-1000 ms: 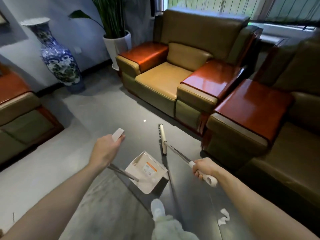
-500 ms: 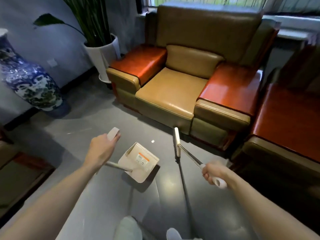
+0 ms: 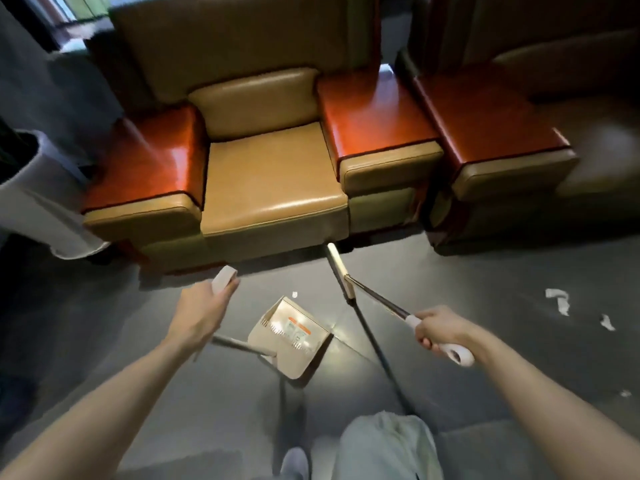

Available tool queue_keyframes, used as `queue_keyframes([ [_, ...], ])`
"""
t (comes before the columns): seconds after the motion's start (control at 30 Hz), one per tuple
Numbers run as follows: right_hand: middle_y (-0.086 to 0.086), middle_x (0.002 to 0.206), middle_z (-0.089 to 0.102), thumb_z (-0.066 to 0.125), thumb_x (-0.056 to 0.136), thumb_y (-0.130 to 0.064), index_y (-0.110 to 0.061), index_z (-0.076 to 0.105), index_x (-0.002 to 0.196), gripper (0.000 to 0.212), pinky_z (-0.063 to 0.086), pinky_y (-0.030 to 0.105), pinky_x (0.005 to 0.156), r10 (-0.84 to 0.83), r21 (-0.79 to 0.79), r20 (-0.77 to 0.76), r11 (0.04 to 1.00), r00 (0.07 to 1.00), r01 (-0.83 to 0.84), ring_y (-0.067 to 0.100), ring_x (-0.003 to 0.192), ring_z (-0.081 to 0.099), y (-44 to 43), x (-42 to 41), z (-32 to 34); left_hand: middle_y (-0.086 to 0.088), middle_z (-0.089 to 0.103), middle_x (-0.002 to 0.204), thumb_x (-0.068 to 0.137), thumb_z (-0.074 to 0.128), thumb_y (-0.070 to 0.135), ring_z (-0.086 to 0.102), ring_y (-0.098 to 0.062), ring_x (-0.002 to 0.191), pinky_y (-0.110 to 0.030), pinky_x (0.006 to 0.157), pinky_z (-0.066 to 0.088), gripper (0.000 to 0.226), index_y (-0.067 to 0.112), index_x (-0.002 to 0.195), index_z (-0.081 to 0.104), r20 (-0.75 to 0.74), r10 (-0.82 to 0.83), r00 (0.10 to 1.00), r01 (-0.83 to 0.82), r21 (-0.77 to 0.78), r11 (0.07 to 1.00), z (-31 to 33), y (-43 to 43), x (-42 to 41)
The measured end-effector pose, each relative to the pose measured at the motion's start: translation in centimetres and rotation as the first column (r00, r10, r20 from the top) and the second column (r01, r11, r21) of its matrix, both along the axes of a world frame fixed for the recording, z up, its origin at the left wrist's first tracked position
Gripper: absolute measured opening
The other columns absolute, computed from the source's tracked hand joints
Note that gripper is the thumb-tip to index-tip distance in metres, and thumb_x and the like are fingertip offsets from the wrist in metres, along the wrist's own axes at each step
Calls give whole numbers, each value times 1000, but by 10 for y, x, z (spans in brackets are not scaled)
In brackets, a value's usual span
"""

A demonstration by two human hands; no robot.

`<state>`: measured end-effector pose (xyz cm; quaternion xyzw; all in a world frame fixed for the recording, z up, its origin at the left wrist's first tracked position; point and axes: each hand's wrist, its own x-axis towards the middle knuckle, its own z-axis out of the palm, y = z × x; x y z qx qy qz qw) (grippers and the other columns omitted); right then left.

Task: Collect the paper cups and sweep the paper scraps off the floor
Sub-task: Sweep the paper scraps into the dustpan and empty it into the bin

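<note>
My left hand (image 3: 199, 317) grips the white top of a long dustpan handle. The beige dustpan (image 3: 291, 336) hangs just above the grey floor in front of me, its mouth facing the armchair. My right hand (image 3: 441, 329) is closed on the white grip of a broom. The broom's narrow head (image 3: 341, 271) rests on the floor by the armchair's front edge. White paper scraps (image 3: 559, 303) lie on the floor to the right, with a smaller scrap (image 3: 606, 322) beside them. A tiny white bit (image 3: 294, 294) lies just beyond the dustpan. No paper cups are in view.
A tan leather armchair (image 3: 273, 178) with red wooden armrests stands straight ahead. A second one (image 3: 502, 157) is on the right. A white plant pot (image 3: 38, 199) stands at the left. My leg (image 3: 386, 448) and a shoe show at the bottom.
The view has swung right and closer, so the armchair now faces me squarely. The vase has left the view. Scraps on the right floor have come into sight. Both hands keep their holds.
</note>
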<state>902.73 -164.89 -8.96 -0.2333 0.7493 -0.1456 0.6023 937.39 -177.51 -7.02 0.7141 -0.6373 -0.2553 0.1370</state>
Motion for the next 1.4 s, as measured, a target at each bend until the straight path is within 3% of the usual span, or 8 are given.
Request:
queue_keyframes([
  [0.17, 8, 61, 43, 40, 88, 13, 11, 56, 120, 36, 30, 11, 31, -121, -1, -67, 993, 990, 122, 5, 28, 37, 24, 35, 19, -13, 59, 66, 91, 51, 50, 52, -24, 58, -40, 58, 46, 47, 5, 80, 61, -65, -107, 992, 108, 7, 994, 6, -30, 31],
  [0.27, 9, 61, 45, 42, 86, 11, 11, 57, 119, 37, 31, 13, 32, -135, 17, -125, 990, 983, 138, 11, 38, 38, 32, 38, 23, -12, 60, 66, 91, 51, 51, 53, -24, 57, -36, 55, 44, 47, 7, 78, 59, -41, -156, 987, 155, -12, 988, 3, -46, 45],
  [0.5, 10, 60, 47, 43, 87, 7, 12, 57, 117, 33, 32, 14, 33, -240, 40, -246, 966, 939, 257, 12, 34, 38, 44, 51, 19, -8, 58, 62, 91, 50, 52, 53, -22, 52, -28, 45, 35, 48, 7, 74, 58, 9, -227, 974, 228, -22, 974, -6, -87, 71],
  [0.67, 14, 66, 55, 40, 88, -2, -1, 58, 88, 18, 38, 19, 43, -186, 84, -373, 969, 909, 233, 18, 42, 46, 21, 102, 2, -9, 56, 62, 91, 54, 46, 49, -21, 52, -28, 48, 36, 43, 7, 72, 56, -71, -279, 958, 282, 43, 958, -14, -119, 95],
  [0.93, 13, 87, 63, 43, 89, -2, -6, 52, 86, 11, 40, 24, 52, -96, 170, -362, 971, 927, 167, 22, 71, 56, -89, 252, -40, -14, 63, 76, 92, 54, 40, 57, -25, 66, -29, 54, 40, 33, 8, 84, 61, -143, -431, 891, 450, 149, 880, -21, -197, 154],
  [1.1, 9, 62, 53, 38, 85, 2, -5, 49, 72, 18, 39, 22, 44, -245, 142, -244, 948, 938, 285, 18, 51, 50, -135, 324, -41, -9, 64, 72, 91, 55, 43, 58, -20, 63, -24, 54, 39, 36, 9, 81, 62, -85, -523, 848, 530, 173, 830, -27, -224, 178],
  [1.23, 15, 73, 58, 42, 85, 3, -2, 57, 82, 16, 42, 28, 51, -328, 124, -251, 922, 911, 367, 21, 54, 50, -147, 322, -20, -8, 64, 70, 90, 53, 46, 60, -21, 64, -24, 57, 42, 39, 10, 79, 61, -32, -554, 832, 548, 198, 813, -35, -247, 179],
  [1.4, 9, 49, 49, 42, 83, 3, -4, 52, 65, 22, 36, 15, 37, -442, 115, -275, 866, 854, 486, 15, 27, 41, -147, 320, -2, -6, 61, 66, 90, 52, 49, 59, -19, 61, -22, 56, 40, 44, 10, 72, 58, 18, -614, 789, 600, 196, 776, -41, -274, 173],
])
